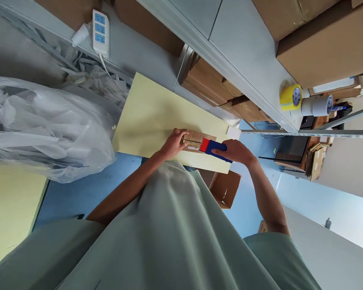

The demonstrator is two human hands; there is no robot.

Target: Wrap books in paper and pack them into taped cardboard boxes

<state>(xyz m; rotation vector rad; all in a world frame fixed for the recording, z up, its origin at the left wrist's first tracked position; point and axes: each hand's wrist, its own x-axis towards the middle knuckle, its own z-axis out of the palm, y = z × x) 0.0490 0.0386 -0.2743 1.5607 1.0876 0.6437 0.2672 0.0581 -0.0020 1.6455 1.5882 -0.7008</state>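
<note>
A small brown cardboard box [196, 135] lies on the pale yellow board in the middle of the view. My left hand [173, 143] grips its left end, with the thumb and fingers bent around the edges. In my right hand [236, 152] is a slim dark blue box [215, 147] with a red end. That red end points left and overlaps the right part of the cardboard box. Whether it sits inside or on top of the cardboard I cannot tell.
The yellow board [148, 104] spans the work area. Clear plastic bags [63, 125] bulge at the left, below a power strip [101, 34]. Yellow tape [290, 97] sits on the shelf [248, 52] above right. An open carton [226, 187] stands below the board.
</note>
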